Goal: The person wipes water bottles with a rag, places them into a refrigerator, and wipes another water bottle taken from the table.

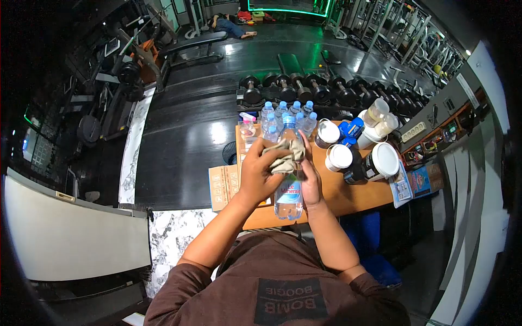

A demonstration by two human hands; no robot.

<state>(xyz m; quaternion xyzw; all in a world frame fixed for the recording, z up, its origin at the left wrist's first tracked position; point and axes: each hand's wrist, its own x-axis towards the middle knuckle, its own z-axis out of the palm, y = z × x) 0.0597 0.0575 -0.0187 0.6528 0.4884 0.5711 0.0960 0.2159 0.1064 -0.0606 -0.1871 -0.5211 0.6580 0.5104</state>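
In the head view a clear water bottle (289, 202) with a blue cap and a pink-and-blue label stands upright in front of my chest, above the table's near edge. My right hand (310, 176) is wrapped around its right side. Bunched in my left hand (260, 173) is a beige cloth (285, 154), pressed against the upper part of the bottle and covering some of it. Just behind, several smaller water bottles (268, 111) with blue caps are grouped on the wooden table (348, 196).
White-lidded tubs (385, 159) and a blue package (351, 129) crowd the table's right side. A cardboard box (219, 187) is at its left edge. Dumbbells (251, 90) line a rack beyond. A person (231, 26) lies on the far floor.
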